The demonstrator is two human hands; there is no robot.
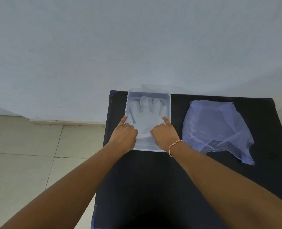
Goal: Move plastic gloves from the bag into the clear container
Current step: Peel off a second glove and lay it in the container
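Observation:
A clear plastic container [167, 100] stands at the back left of a black table. A see-through plastic glove [147, 116] lies flat inside it, fingers pointing away from me. My left hand [124, 136] rests on the glove's left side, index finger stretched out and the other fingers curled. My right hand [164, 135] presses the glove's right side the same way. To the right lies the crumpled translucent bag [216, 129], flat on the table, away from both hands. Whether either hand pinches the glove is hidden under the knuckles.
The black table [153, 179] ends just left of the container, with tiled floor [29, 154] below. A pale wall [137, 47] rises directly behind the table. A red and white thread band [174, 145] circles my right wrist.

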